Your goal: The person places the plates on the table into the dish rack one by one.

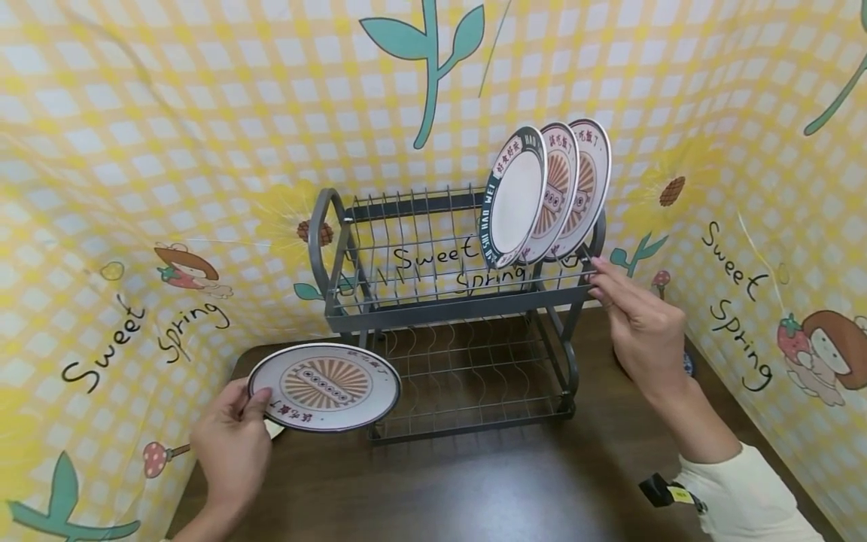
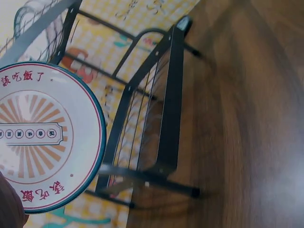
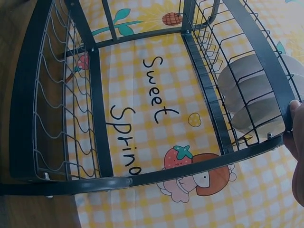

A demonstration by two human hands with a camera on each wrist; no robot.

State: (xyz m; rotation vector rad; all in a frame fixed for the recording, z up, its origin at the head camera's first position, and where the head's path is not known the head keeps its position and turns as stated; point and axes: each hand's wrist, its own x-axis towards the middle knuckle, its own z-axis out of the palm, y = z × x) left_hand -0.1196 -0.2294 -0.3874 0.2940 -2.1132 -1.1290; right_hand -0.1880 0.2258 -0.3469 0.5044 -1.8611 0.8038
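Observation:
My left hand (image 1: pixel 233 440) pinches the left rim of a white plate (image 1: pixel 325 388) with a dark edge and an orange sunburst, thumb on top. The plate is tilted, in front of the lower left of a two-tier grey dish rack (image 1: pixel 447 310). In the left wrist view the same plate (image 2: pixel 42 137) covers part of the rack. My right hand (image 1: pixel 640 324) grips the front right corner of the upper tier, its thumb (image 3: pixel 295 107) on the frame. Three plates stand on edge at that tier's right end; the front one is a green-rimmed plate (image 1: pixel 518 199).
The rack stands on a dark brown wooden table (image 1: pixel 474 482). A yellow checked cloth (image 1: pixel 237 113) covers the walls behind and at both sides. Part of a pale object (image 1: pixel 274 428) shows under the held plate. Behind my right wrist a blue patterned item (image 1: pixel 689 364) is mostly hidden.

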